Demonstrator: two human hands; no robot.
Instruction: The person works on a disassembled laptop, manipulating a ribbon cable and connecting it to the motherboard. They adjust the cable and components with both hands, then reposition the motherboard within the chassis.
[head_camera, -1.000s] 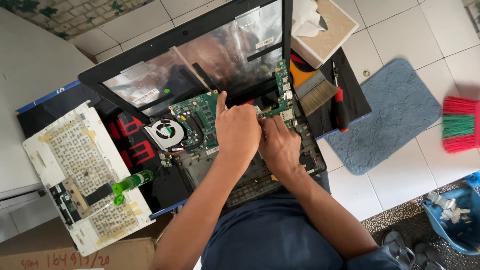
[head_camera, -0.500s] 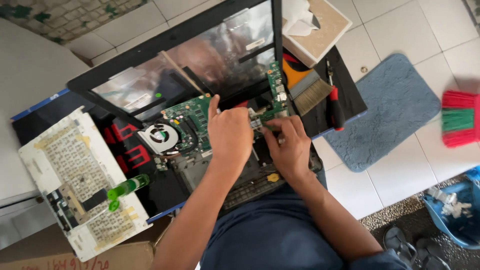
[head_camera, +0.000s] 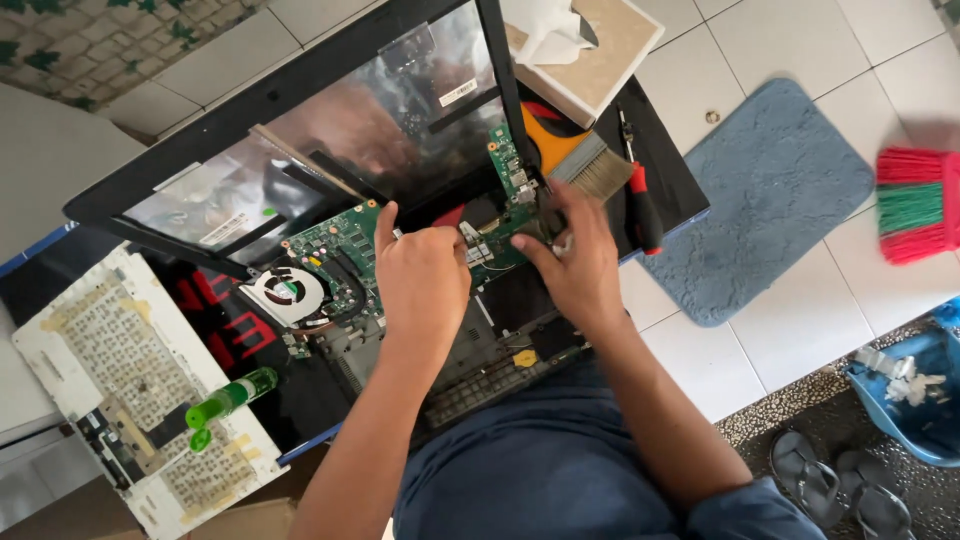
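- The left hand (head_camera: 425, 285) lay palm-down on the green motherboard (head_camera: 350, 245) of the opened laptop (head_camera: 330, 200), index finger stretched out toward the screen hinge, the other fingers bent loosely; whether it pinched anything could not be told.
- The right hand (head_camera: 575, 265) rested at the board's right end, fingers curled down onto small parts there; the grip itself was hidden under the knuckles.
- The motherboard sat in the laptop's lower shell on the person's lap, with the round cooling fan (head_camera: 285, 292) at its left end, just beside the left hand.
- The detached white keyboard cover (head_camera: 110, 400) lay face-down to the left, a green bottle (head_camera: 232, 397) resting on its edge.
- A paintbrush (head_camera: 585, 165) with an orange handle and a red-handled screwdriver (head_camera: 640, 205) lay on the black mat just beyond the right hand.
- A blue tub (head_camera: 930, 430) at the lower right held crumpled white scraps.
- A blue floor mat (head_camera: 775, 200) and a red-and-green broom (head_camera: 918, 205) lay on the white tiles, and dark sandals (head_camera: 840, 485) stood near the tub.
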